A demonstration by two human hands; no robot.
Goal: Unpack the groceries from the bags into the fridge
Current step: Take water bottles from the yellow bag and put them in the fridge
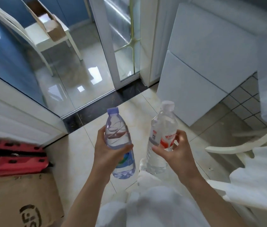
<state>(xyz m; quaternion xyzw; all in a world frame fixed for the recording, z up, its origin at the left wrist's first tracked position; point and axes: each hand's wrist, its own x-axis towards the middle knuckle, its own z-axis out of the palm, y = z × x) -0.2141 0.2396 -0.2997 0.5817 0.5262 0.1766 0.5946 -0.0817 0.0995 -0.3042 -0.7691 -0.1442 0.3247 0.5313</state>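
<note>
Left hand grips the blue-capped bottle, fingers wrapped mid-body; right hand holds the red-labelled bottle likewise. Both upright above floor. Fridge ahead right, doors closed: free one hand first.

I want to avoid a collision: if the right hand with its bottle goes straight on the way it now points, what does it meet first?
Probably the white fridge: the right hand aims its red-labelled bottle up toward the fridge's closed lower door. Bare floor lies between; depth is unclear.
</note>
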